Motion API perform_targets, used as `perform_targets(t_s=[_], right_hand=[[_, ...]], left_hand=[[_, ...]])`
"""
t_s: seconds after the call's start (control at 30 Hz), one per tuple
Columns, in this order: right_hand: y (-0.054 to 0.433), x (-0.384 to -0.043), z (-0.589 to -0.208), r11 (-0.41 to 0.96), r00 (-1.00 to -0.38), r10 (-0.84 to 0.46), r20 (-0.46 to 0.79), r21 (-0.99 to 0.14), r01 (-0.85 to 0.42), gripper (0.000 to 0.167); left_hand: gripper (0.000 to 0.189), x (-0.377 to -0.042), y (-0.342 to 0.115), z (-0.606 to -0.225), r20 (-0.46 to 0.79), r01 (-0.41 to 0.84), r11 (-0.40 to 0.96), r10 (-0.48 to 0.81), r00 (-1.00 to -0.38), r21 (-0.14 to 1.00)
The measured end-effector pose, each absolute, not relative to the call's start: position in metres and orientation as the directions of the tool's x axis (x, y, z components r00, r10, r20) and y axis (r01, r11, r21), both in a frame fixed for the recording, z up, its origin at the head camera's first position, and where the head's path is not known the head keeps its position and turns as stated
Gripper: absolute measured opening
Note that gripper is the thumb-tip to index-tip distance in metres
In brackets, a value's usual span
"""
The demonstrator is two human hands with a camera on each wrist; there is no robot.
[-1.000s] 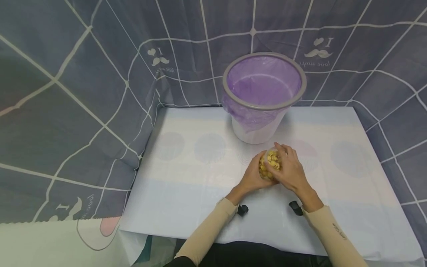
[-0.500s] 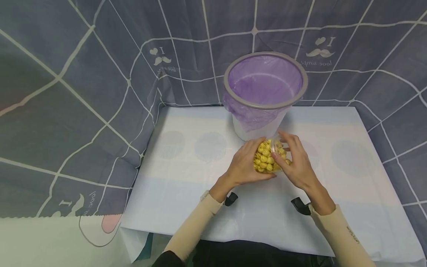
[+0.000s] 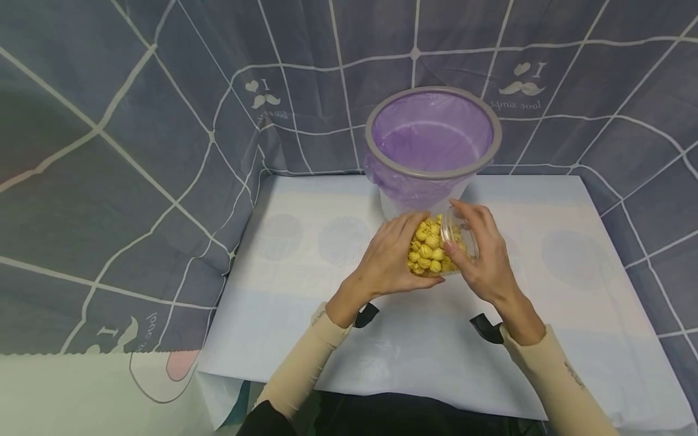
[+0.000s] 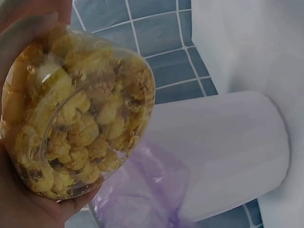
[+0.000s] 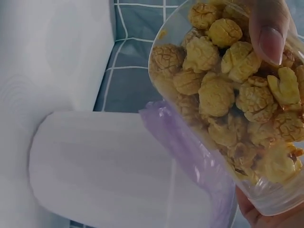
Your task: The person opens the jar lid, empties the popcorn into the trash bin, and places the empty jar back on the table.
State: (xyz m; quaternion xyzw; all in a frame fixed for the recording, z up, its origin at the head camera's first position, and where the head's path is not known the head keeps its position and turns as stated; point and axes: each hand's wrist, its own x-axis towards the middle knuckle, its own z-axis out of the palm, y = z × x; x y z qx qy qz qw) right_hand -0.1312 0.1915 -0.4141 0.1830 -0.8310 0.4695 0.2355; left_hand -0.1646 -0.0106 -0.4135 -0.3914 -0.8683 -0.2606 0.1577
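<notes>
A clear plastic jar of popcorn (image 3: 428, 248), full of round yellow caramel-coloured pieces, is held between both hands in front of the bin. My left hand (image 3: 384, 257) wraps its left side, with the fingers over the top and the thumb underneath. On the other side my right hand (image 3: 485, 257) grips the clear ridged end, its thumb (image 5: 270, 40) pressed against the plastic. The jar's rounded base with a moulded ring (image 4: 76, 123) fills much of the left wrist view. Popcorn also shows through the jar's wall (image 5: 218, 95) in the right wrist view.
A white bin (image 3: 389, 206) with a grey rim (image 3: 433, 175) and a purple liner (image 3: 420, 145) stands just behind the jar. Light cloth covers the table (image 3: 305, 327). Dark grid-patterned curtains (image 3: 305, 97) enclose the back and sides.
Both hands have brought the jar away from me, closer to the bin. The jar has turned so more of its side shows, and my left hand has moved further left.
</notes>
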Motion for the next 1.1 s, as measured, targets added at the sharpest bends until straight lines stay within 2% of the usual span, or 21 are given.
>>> perform_targets(t_s=[0.5, 0.63, 0.73, 0.8, 0.9, 0.97, 1.1], right_hand=[[0.186, -0.139, -0.4, 0.444, -0.752, -0.033, 0.659, -0.664, -0.601, 0.064], [0.19, -0.141, -0.398, 0.4, -0.707, -0.103, 0.699, -0.622, -0.673, 0.065], [0.194, -0.143, -0.397, 0.34, -0.657, -0.214, 0.723, -0.575, -0.744, 0.071], [0.198, -0.143, -0.395, 0.307, -0.635, -0.292, 0.716, -0.558, -0.771, 0.071], [0.204, -0.14, -0.389, 0.294, -0.648, -0.392, 0.653, -0.578, -0.761, 0.073], [0.208, -0.138, -0.385, 0.315, -0.676, -0.439, 0.592, -0.604, -0.732, 0.082], [0.212, -0.137, -0.375, 0.454, -0.763, -0.428, 0.484, -0.614, -0.645, 0.093]], left_hand=[[0.113, -0.173, -0.014, -0.39, 0.467, 0.797, 0.509, 0.646, -0.603, 0.325], [0.112, -0.177, -0.018, -0.386, 0.351, 0.752, 0.446, 0.688, -0.635, 0.486], [0.112, -0.18, -0.023, -0.386, 0.235, 0.662, 0.391, 0.72, -0.653, 0.639], [0.112, -0.181, -0.027, -0.386, 0.186, 0.628, 0.374, 0.742, -0.644, 0.683], [0.112, -0.184, -0.032, -0.386, 0.15, 0.61, 0.371, 0.759, -0.634, 0.7], [0.112, -0.186, -0.034, -0.386, 0.138, 0.606, 0.385, 0.757, -0.639, 0.696], [0.114, -0.187, -0.035, -0.388, 0.149, 0.61, 0.43, 0.725, -0.673, 0.666]])
